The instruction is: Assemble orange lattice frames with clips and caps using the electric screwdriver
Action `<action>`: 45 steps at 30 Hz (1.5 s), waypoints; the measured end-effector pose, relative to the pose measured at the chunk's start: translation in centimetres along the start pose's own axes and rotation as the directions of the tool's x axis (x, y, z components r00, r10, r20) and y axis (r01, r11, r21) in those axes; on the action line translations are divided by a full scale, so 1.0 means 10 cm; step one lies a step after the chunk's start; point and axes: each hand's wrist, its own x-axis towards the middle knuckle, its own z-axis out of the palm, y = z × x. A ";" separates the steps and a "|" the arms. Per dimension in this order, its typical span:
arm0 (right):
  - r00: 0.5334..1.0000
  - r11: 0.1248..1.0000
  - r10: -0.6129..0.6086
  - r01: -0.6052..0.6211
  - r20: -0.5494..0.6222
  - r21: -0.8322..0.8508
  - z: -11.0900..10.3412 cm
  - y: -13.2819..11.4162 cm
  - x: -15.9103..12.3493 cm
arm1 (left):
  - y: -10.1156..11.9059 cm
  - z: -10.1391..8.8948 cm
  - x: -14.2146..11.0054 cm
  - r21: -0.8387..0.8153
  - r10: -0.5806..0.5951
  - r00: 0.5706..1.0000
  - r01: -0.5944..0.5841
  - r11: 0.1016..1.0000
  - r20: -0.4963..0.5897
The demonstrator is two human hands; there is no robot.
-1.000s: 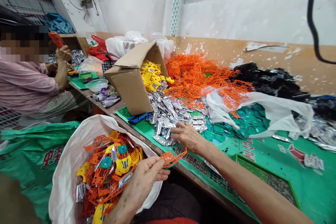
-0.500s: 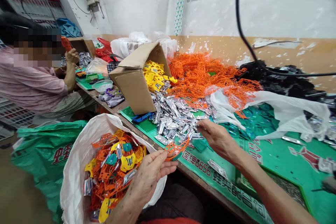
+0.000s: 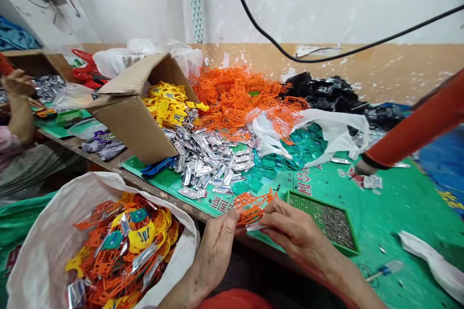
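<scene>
My left hand (image 3: 217, 244) pinches an orange plastic frame (image 3: 252, 203) just past the table's front edge. At the frame's other end is my right hand (image 3: 295, 229), its fingertips closed on a small silver strip (image 3: 255, 226) held against the frame's lower side. Whether the strip sits in the frame cannot be made out. Behind both hands spreads a heap of shiny silver pieces (image 3: 206, 154). Translucent green pieces (image 3: 268, 166) lie to the right of that heap.
A white sack (image 3: 39, 241) of orange, yellow and silver parts stands at left. A tipped cardboard box (image 3: 134, 125) holds yellow pieces (image 3: 165, 101). Behind are orange frames (image 3: 235, 96). At right are a green screw tray (image 3: 321, 217), a red tool (image 3: 416, 125) and a screwdriver (image 3: 386, 269).
The view has swung right. My right hand has come from the silver heap to the orange frame and now has a silver strip. My left hand keeps the frame.
</scene>
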 end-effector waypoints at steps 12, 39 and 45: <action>0.955 0.957 -0.110 0.026 -0.277 -0.289 0.20 0.01 -0.22 | -0.18 0.01 0.10 0.506 0.662 0.735 -0.630 0.589 0.144; 0.862 0.957 -0.126 -0.025 -0.492 -0.289 0.11 -0.29 -0.33 | 0.02 -0.07 0.08 0.572 0.728 0.537 -0.784 0.243 0.426; 0.859 0.963 -0.122 -0.019 -0.497 -0.270 0.12 -0.27 -0.39 | 0.07 -0.03 0.10 0.558 0.732 0.511 -0.801 0.216 0.451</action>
